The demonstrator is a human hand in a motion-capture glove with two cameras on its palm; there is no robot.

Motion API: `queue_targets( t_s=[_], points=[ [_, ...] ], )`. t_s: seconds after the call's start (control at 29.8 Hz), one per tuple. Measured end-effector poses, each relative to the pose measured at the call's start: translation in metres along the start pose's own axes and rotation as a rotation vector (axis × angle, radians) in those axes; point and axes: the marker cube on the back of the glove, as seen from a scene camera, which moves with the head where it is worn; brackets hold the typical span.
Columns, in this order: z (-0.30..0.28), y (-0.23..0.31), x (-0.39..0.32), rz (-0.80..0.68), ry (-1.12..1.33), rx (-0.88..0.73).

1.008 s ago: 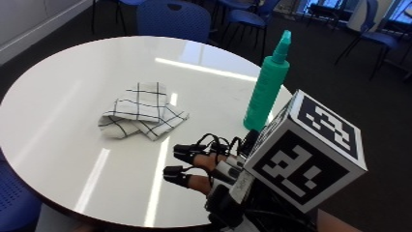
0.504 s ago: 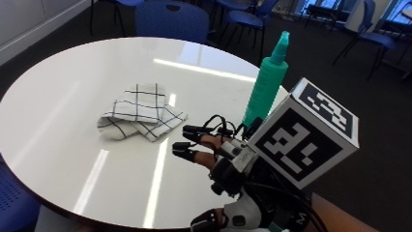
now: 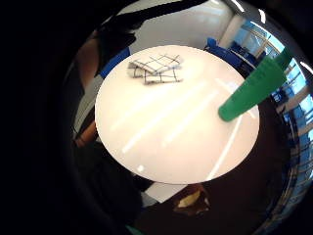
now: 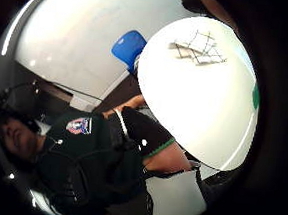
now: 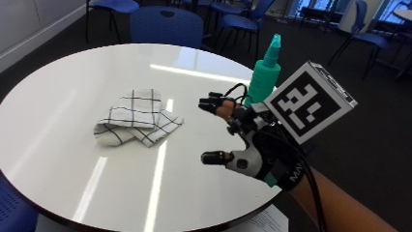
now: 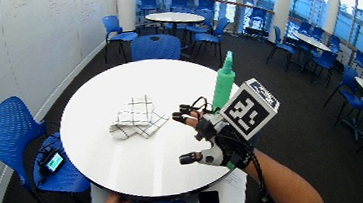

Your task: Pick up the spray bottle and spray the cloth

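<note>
Outside view, hands point(image 5: 241, 140) spread beside spray bottle point(image 5: 265, 77)

Gloved hand point(image 5: 248, 140) hangs over the tabletop point(image 5: 77, 159) near its right edge, fingers spread and holding nothing. Just beyond it the green bottle point(image 5: 265, 77) stands upright at that right edge, bare surface showing between the two. The checked cloth point(image 5: 136, 123) lies crumpled around the middle, apart from both. Between hand and cloth runs bare white surface, and the near edge shows bare surface too.
</note>
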Motion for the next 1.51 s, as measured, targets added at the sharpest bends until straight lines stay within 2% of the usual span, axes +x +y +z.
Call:
queue_targets(
  t_s=[0.24, 0.54, 0.74, 0.87, 1.28, 1.51],
  points=[
    [-0.012, -0.017, 0.061, 0.219, -0.064, 0.22],
    [-0.03, -0.031, 0.122, 0.516, -0.349, 0.497],
    [-0.041, -0.036, 0.157, 0.654, -0.334, 0.662],
    [-0.041, -0.044, 0.177, 0.729, -0.318, 0.666],
    [-0.028, -0.071, 0.204, 0.92, -0.419, 0.527],
    [-0.029, -0.076, 0.214, 1.009, -0.489, 0.539]
  ],
)
